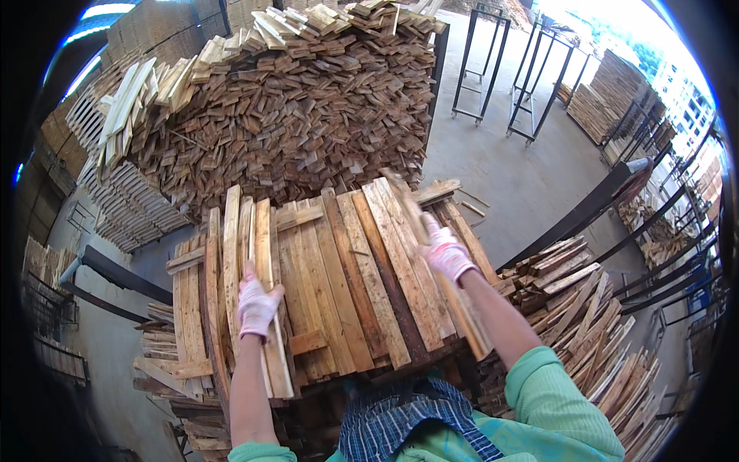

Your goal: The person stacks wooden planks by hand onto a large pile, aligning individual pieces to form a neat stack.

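Right pink-white gloved hand [446,251] grasps long brown wooden plank [467,327]
It looks blurred, near right edge of wooden plank stack [339,292]; left pink-white gloved hand [259,303]: grip I cannot tell

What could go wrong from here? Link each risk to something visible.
The long plank held by the right hand could knock neighbouring boards askew. The left hand, working among unfastened-looking boards, might get pinched. Bare forearms could perhaps catch splinters on the rough-looking boards.

The left hand [259,302] is touching a plank [263,231], the right hand [446,250] is gripping a blurred board [465,319]; a woodpile [308,115] is standing far.
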`<act>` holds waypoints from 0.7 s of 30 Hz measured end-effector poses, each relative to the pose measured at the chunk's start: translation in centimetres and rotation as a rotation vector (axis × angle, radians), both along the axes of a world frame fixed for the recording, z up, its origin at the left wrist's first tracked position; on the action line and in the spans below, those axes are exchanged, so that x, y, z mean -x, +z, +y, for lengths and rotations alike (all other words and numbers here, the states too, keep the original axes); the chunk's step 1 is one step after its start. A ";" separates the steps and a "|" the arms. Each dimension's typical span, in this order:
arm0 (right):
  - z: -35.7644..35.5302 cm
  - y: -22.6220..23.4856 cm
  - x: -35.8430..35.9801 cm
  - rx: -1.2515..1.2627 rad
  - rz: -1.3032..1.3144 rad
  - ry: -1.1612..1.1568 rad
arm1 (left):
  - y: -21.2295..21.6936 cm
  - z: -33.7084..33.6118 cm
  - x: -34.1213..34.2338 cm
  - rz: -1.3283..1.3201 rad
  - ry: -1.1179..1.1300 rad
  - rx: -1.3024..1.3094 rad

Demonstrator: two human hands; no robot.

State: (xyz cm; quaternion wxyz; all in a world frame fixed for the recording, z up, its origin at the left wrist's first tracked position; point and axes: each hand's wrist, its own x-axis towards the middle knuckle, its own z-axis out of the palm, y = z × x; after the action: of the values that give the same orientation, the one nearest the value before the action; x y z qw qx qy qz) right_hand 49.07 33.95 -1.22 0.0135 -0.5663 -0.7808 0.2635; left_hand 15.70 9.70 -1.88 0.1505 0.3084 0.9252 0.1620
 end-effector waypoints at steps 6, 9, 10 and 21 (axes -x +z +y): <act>10.5 -10.7 -7.8 -0.051 -0.018 -0.143 | 1.6 -1.2 3.1 -0.516 0.159 -0.528; 9.8 -9.8 -5.2 0.187 0.034 -0.125 | 6.7 -4.5 3.1 -0.538 0.281 -0.695; 8.8 -11.2 -4.2 0.058 0.017 -0.114 | 7.0 -5.2 3.6 -0.461 0.215 -0.706; -2.6 -1.3 10.4 -0.278 0.073 0.363 | 8.3 -11.0 14.5 -0.128 0.241 -0.364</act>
State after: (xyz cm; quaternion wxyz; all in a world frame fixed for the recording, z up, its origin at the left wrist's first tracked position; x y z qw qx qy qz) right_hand 38.71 31.35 -2.50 0.0720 -0.3995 -0.8976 0.1719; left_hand 1.19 -1.34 6.44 0.1302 0.2066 0.8994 0.3625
